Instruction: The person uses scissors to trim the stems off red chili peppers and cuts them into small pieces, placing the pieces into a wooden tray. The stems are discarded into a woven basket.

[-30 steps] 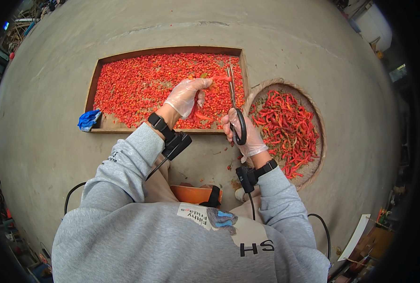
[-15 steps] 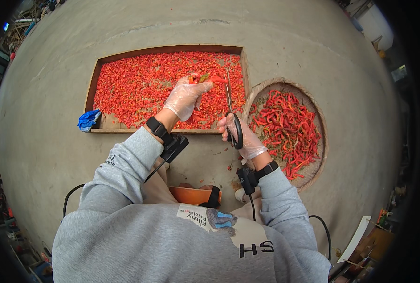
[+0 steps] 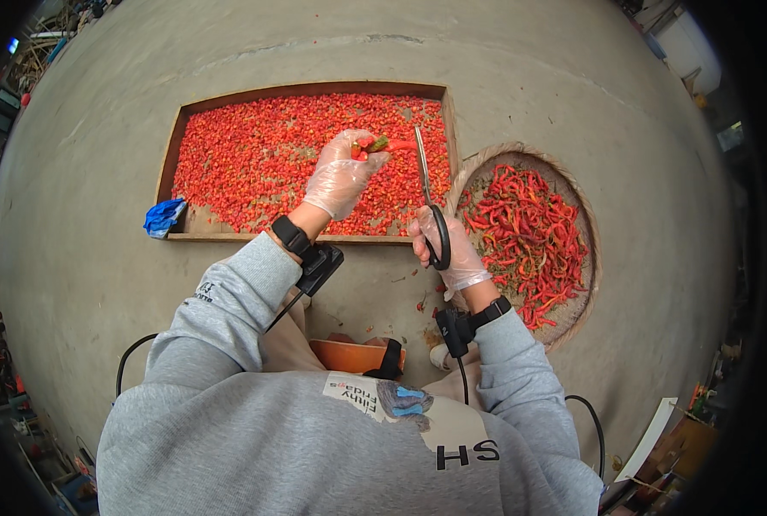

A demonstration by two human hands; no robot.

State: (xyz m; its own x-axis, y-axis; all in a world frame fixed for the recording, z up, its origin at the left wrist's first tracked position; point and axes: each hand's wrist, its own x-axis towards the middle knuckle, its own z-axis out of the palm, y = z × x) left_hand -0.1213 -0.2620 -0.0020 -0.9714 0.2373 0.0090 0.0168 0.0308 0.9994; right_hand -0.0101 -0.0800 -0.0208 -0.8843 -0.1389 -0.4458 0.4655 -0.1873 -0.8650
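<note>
My left hand (image 3: 338,181), in a clear plastic glove, is closed around red chili peppers (image 3: 400,145) above the wooden tray. Green stem ends show among them, and one pepper points right toward the scissors. Gloved the same way, my right hand (image 3: 457,255) grips black-handled scissors (image 3: 425,165) by the loops. Their blades look closed together and point away from me, right at the pepper's tip. Whether they touch it I cannot tell. Below the left hand, small cut red pepper pieces (image 3: 246,163) cover most of the tray (image 3: 314,239).
To the right of the tray stands a round woven basket (image 3: 591,258) heaped with whole red chili peppers (image 3: 529,232). A crumpled blue bag (image 3: 164,218) sits at the tray's near left corner. Between my legs is an orange seat (image 3: 349,354). Pepper scraps dot the concrete floor.
The scissor blades, slightly apart before, are now together. My right hand has shifted a little to the right. My left hand has stayed nearly in place, its fingers slightly rearranged around the peppers.
</note>
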